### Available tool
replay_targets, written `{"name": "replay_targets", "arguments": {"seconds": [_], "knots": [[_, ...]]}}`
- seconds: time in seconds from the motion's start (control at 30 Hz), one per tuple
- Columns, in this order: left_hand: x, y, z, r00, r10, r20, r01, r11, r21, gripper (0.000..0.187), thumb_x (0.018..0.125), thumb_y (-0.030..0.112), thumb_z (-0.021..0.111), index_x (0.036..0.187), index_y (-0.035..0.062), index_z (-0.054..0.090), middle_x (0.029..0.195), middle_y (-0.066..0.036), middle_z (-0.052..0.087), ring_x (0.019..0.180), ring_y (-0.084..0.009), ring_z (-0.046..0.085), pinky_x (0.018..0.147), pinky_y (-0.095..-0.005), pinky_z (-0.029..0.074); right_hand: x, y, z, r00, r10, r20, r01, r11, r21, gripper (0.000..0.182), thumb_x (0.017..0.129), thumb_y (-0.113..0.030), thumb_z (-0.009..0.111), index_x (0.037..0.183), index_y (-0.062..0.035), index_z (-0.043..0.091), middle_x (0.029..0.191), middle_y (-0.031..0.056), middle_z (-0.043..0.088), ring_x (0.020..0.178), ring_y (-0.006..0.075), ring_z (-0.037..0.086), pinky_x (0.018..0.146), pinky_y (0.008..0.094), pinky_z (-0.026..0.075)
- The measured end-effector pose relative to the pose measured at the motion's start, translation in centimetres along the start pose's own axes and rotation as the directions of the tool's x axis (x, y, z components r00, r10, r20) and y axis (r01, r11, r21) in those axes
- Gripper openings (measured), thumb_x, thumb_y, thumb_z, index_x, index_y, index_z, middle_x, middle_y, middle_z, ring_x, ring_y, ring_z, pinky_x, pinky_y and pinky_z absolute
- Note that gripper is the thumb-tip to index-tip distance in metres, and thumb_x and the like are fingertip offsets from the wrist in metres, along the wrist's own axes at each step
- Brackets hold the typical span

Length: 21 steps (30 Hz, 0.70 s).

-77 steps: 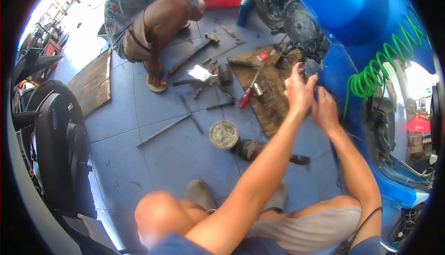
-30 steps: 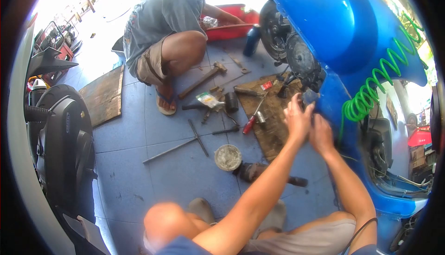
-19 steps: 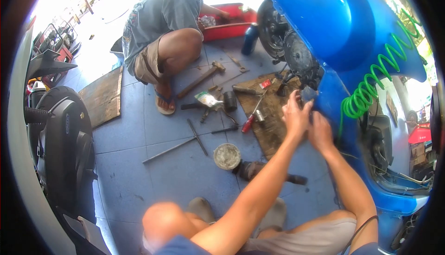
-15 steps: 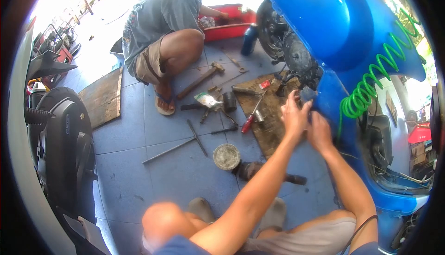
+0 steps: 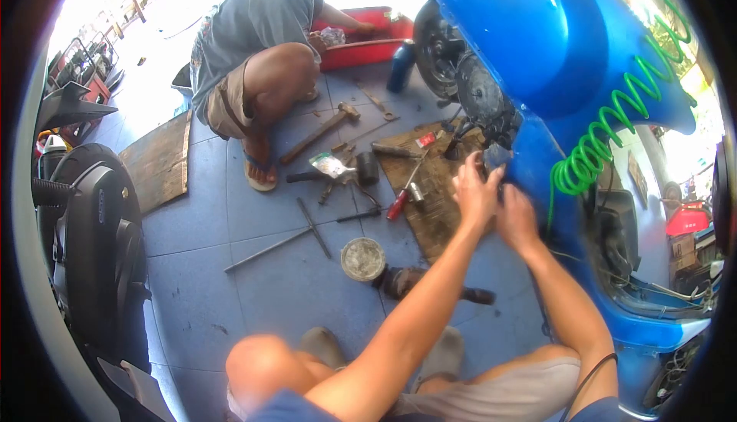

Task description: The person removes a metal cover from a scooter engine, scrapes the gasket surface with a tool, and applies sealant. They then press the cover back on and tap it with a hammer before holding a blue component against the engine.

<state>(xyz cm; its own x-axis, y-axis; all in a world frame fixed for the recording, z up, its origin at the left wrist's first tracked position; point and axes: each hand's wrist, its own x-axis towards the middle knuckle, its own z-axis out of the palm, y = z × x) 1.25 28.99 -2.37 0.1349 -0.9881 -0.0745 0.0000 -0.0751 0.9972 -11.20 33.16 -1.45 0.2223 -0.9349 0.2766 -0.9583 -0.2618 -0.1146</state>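
My left hand (image 5: 477, 191) is at a dark part (image 5: 497, 156) low on the blue scooter (image 5: 530, 61), fingers curled against it. Close beside it on the right, my right hand (image 5: 517, 216) has its fingers bent at the same part. What either hand holds is too small and hidden to name. A wooden board (image 5: 441, 215) lies beneath, with a red-handled screwdriver (image 5: 398, 204) and a metal socket (image 5: 416, 192) at its left edge. A hammer (image 5: 326, 132), a T-shaped bar (image 5: 280, 247) and a round grey part (image 5: 362, 259) rest on the tiles.
Another person (image 5: 257, 61) squats at the upper left, one hand by a red tray (image 5: 361, 55). A blue bottle (image 5: 401, 66) stands near the wheel. The green coiled hose (image 5: 606, 138) hangs at the right. A black scooter part (image 5: 104, 222) stands at the left.
The whole view has shifted slightly, so things appear a little further left. Both my hands stay at the dark part. The other person's second hand now shows by the tray.
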Motion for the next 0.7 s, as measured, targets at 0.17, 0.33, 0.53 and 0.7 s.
{"name": "replay_targets", "arguments": {"seconds": [0.17, 0.33, 0.53, 0.7], "knots": [[0.04, 0.06, -0.03, 1.000, -0.005, 0.011, 0.005, 1.000, -0.022, 0.065, 0.088, 0.039, 0.077, 0.144, 0.0146, 0.054, 0.136, -0.012, 0.064, 0.130, -0.0350, 0.051, 0.106, -0.0513, 0.042, -0.04, -0.11, 0.07, 1.000, 0.007, -0.004, -0.007, 1.000, 0.007, 0.024, 0.092, -0.008, 0.064, 0.109, 0.0037, 0.052, 0.101, 0.0283, 0.063, 0.097, 0.0483, 0.062, 0.085, 0.0545, 0.049], [0.28, -0.04, -0.06, 1.000, -0.017, 0.023, 0.018, 1.000, -0.018, 0.061, 0.091, 0.038, 0.076, 0.145, 0.0194, 0.053, 0.137, -0.006, 0.065, 0.131, -0.0320, 0.050, 0.108, -0.0540, 0.035, -0.07, -0.06, 0.15, 1.000, 0.014, 0.017, -0.014, 1.000, 0.000, 0.026, 0.092, -0.009, 0.064, 0.111, 0.0036, 0.052, 0.102, 0.0285, 0.063, 0.099, 0.0481, 0.062, 0.085, 0.0544, 0.049], [0.30, -0.05, -0.07, 1.000, -0.003, 0.006, 0.003, 1.000, -0.013, 0.068, 0.087, 0.044, 0.078, 0.144, 0.0148, 0.055, 0.134, -0.013, 0.064, 0.129, -0.0351, 0.050, 0.106, -0.0518, 0.041, -0.08, 0.26, 0.40, 1.000, 0.007, 0.016, -0.007, 1.000, -0.009, 0.026, 0.092, -0.008, 0.063, 0.112, 0.0043, 0.051, 0.102, 0.0287, 0.063, 0.099, 0.0483, 0.062, 0.085, 0.0545, 0.049], [0.13, -0.38, 0.31, 1.000, 0.000, -0.010, -0.001, 0.999, -0.038, 0.059, 0.089, 0.034, 0.074, 0.142, 0.0176, 0.055, 0.130, -0.010, 0.062, 0.124, -0.0332, 0.051, 0.105, -0.0530, 0.038, -0.11, 0.15, 0.06, 1.000, -0.010, 0.016, 0.011, 0.999, -0.033, 0.028, 0.090, -0.007, 0.063, 0.113, 0.0051, 0.051, 0.102, 0.0292, 0.062, 0.099, 0.0486, 0.062, 0.087, 0.0544, 0.050]]}}
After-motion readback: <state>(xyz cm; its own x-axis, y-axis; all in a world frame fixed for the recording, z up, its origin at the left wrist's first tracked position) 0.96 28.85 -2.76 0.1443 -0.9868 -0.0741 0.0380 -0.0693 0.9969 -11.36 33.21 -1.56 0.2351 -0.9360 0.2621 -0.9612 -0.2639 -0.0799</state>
